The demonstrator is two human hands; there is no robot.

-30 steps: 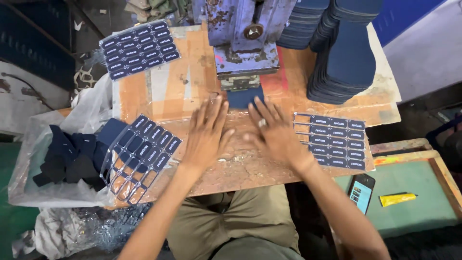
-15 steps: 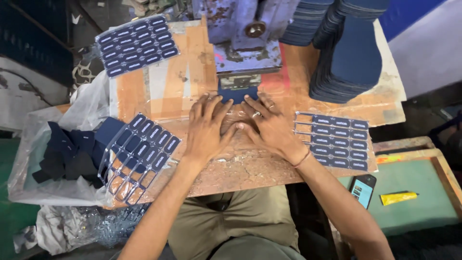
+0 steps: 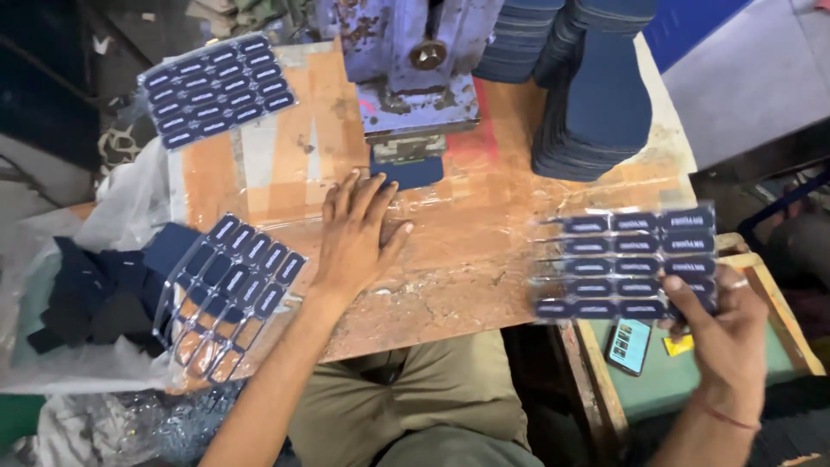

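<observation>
My left hand lies flat on the worn wooden table, fingers spread, fingertips touching a dark blue fabric piece under the blue press machine. My right hand grips the lower right corner of a clear plastic sheet of dark blue labels at the table's right edge. A second label sheet, partly emptied, hangs over the table's left front edge near my left wrist.
A full label sheet lies at the back left. Stacks of dark blue fabric pieces stand at the back right. A plastic bag of blue scraps sits left. A phone and yellow tube lie on a green surface, right.
Both hands were pressed together at the fabric under the press. My right hand has moved away to the right and taken hold of the label sheet; my left hand stays by the press.
</observation>
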